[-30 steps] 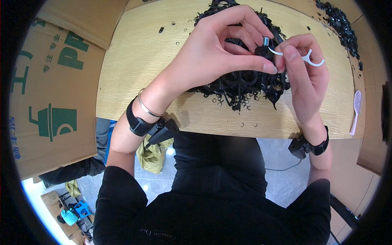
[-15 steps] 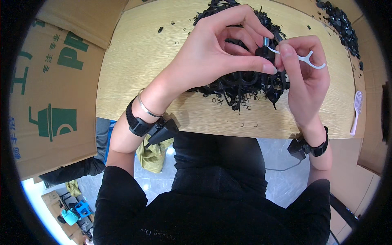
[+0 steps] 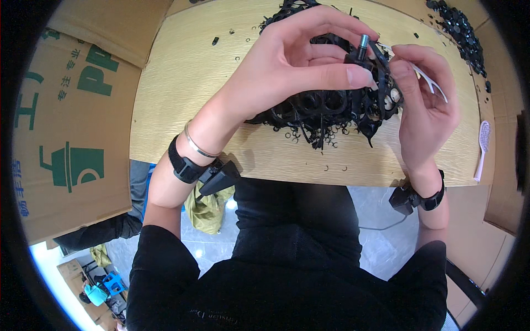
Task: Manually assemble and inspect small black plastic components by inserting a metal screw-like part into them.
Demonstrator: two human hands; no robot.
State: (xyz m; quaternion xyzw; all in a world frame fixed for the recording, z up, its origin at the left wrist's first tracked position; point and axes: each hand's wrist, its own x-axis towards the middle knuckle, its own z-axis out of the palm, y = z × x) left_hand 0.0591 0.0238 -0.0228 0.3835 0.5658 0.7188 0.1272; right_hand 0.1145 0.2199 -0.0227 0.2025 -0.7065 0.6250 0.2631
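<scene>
Black plastic fills my view: a small black part with a metal threaded tip is pinched between the thumb and fingers of my left hand, held above the pale wooden table. At three o'clock from it, my right hand closes narrowly on a thin white plastic pick, its end touching the part. Beneath both hands lies a heap of black ring frames. A cardboard box stands at nine o'clock, and a pink brush at three o'clock by the table edge.

Bright even overhead light, soft shadows under forearms, sharp centre, fisheye bending, dark vignetted rim
</scene>
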